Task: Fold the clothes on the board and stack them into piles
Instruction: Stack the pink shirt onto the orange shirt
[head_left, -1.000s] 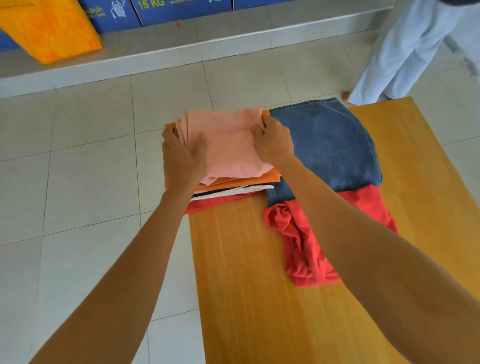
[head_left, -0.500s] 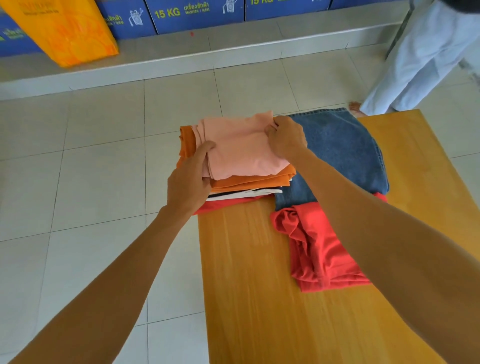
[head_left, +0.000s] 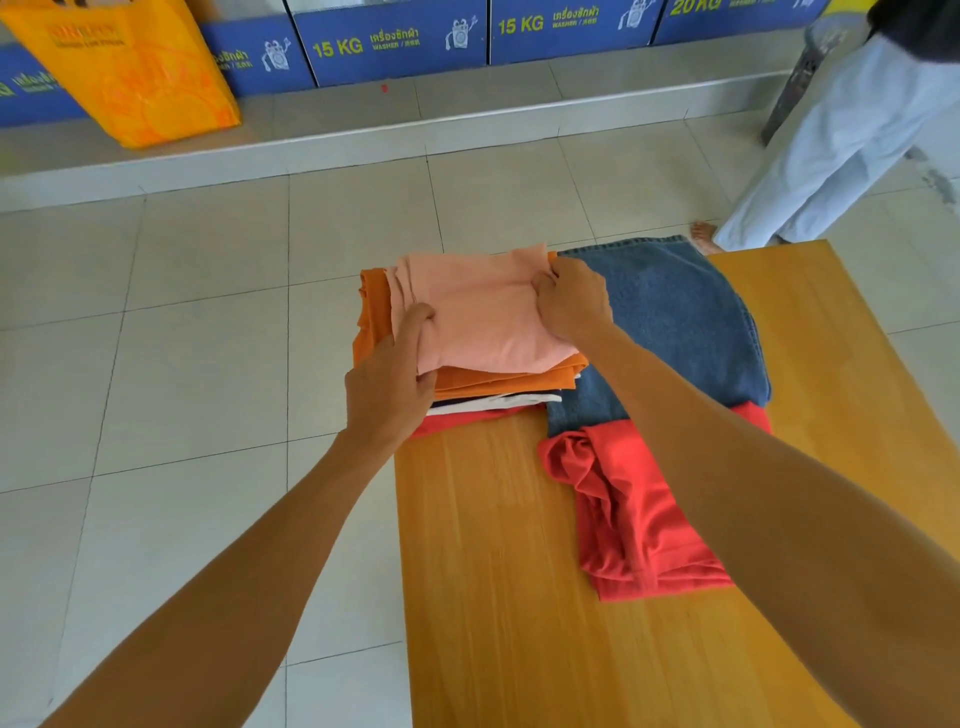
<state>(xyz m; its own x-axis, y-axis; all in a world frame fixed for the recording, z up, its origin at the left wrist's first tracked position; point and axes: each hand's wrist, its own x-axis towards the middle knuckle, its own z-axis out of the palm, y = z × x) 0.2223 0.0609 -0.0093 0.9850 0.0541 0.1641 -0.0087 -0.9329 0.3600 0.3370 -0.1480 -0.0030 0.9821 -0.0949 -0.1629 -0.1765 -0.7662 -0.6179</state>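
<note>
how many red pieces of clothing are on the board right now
2 red garments show: one at the bottom of the folded pile, one crumpled near the jeans. Others may be hidden.

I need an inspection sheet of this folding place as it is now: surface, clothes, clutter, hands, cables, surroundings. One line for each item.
Surface: wooden board, near part bare.
Job's things: pink garment on top of the folded pile at the board's far left corner; folded jeans beside it; crumpled red garment partly under the jeans, not yet folded.
Clutter: nothing seen.
Hands: left hand grips the pink garment's near left edge; right hand pinches its far right corner.
Cables: nothing seen.
Surroundings: tiled floor, orange bag on a ledge, blue washer panels, another person's legs at far right.
</note>
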